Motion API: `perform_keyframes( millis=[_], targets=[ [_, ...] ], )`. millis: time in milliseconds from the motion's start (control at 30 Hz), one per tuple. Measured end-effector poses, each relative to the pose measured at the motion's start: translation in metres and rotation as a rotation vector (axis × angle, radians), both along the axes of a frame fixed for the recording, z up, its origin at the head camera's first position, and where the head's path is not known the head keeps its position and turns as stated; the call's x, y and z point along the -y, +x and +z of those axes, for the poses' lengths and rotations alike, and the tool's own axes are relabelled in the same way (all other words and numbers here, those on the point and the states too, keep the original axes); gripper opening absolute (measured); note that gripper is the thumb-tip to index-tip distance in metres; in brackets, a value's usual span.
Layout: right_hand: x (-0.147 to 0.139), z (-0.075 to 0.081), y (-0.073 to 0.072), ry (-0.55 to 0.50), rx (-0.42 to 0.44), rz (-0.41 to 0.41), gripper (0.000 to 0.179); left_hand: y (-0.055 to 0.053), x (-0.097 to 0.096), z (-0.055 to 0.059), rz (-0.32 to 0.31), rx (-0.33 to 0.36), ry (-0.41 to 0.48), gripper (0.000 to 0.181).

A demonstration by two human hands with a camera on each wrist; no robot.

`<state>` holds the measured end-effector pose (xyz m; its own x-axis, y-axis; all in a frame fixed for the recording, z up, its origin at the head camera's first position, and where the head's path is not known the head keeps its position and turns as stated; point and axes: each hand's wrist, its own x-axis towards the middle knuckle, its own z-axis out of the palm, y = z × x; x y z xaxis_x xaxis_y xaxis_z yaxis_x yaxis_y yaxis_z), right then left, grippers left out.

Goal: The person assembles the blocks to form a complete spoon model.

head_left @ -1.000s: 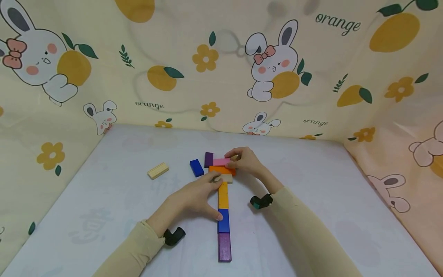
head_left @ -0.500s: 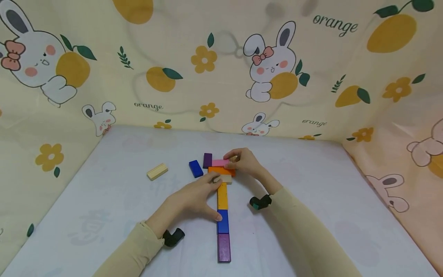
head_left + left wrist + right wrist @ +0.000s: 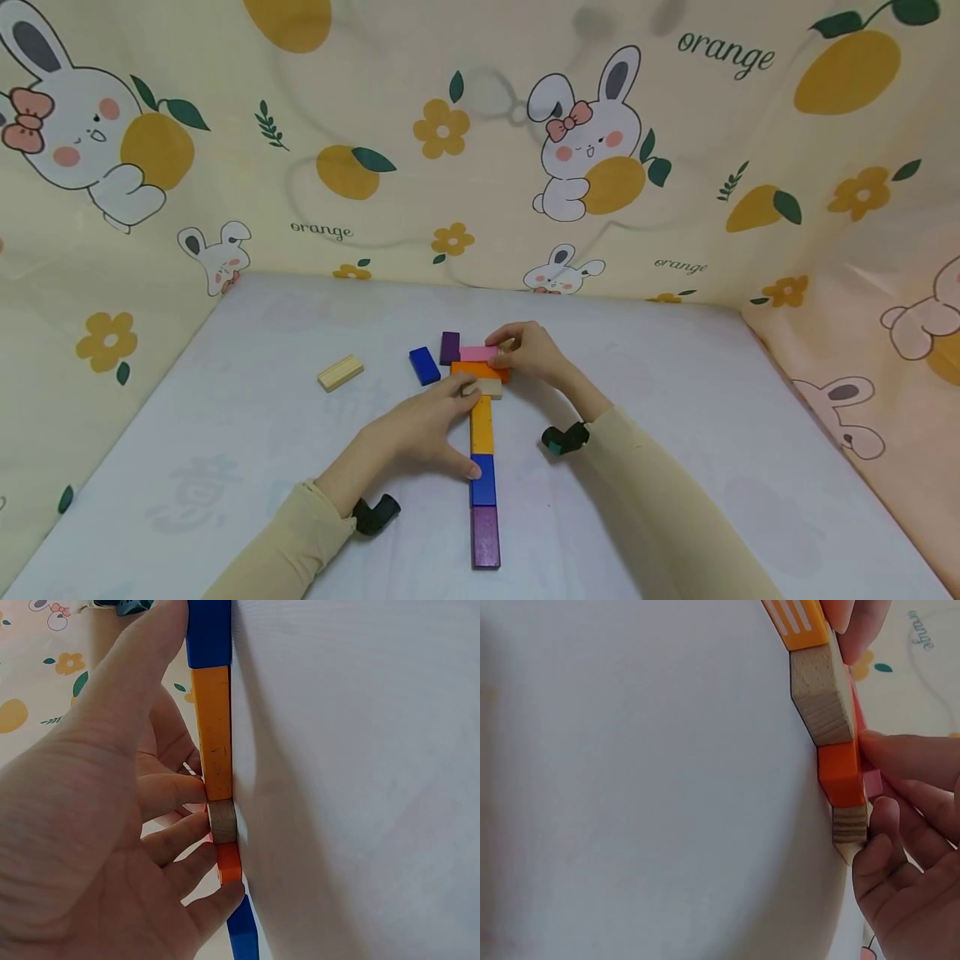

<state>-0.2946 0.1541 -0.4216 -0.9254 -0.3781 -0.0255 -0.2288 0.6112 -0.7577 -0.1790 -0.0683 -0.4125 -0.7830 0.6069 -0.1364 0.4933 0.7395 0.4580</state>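
Note:
Blocks lie in a column on the white table: a purple block [image 3: 486,540], a blue block [image 3: 485,492], a yellow block [image 3: 482,425] and a plain wooden block [image 3: 491,387]. An orange block [image 3: 474,369] crosses the column's far end, and beyond it lies a pink block [image 3: 474,354] beside a dark purple block [image 3: 449,348]. My left hand [image 3: 420,429] is spread along the column, thumb touching the blue block and fingertips at the plain and orange blocks. My right hand [image 3: 531,350] pinches the pink block at its right end. A striped wooden block [image 3: 850,825] sits by its curled fingers, partly hidden.
A second blue block [image 3: 424,366] lies tilted just left of the orange one. Farther left is a loose wooden block [image 3: 341,373]. A printed cloth wall [image 3: 480,192] with rabbits and oranges encloses the table's back and sides.
The whole head view has shifted very slightly. Hands and blocks otherwise keep their places, with the right hand still at the pink block.

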Motion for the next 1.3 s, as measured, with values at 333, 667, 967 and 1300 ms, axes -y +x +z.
perform_keyframes(
  millis=[333, 667, 967, 1300],
  targets=[
    [-0.002, -0.002, -0.002, -0.005, 0.01, 0.012, 0.026, 0.0, 0.0, -0.001, -0.004, -0.002, 0.004, 0.11],
    [-0.001, -0.003, -0.003, -0.002, 0.014, 0.016, 0.025, -0.001, 0.001, -0.002, 0.001, 0.003, 0.001, 0.111],
    [0.0, -0.003, -0.003, -0.004, 0.013, 0.025, 0.027, -0.001, 0.001, -0.003, -0.004, 0.001, 0.005, 0.11],
    [-0.012, 0.008, 0.014, -0.04, -0.056, -0.048, 0.028, -0.003, 0.0, -0.004, -0.003, 0.002, -0.002, 0.112]
  ],
)
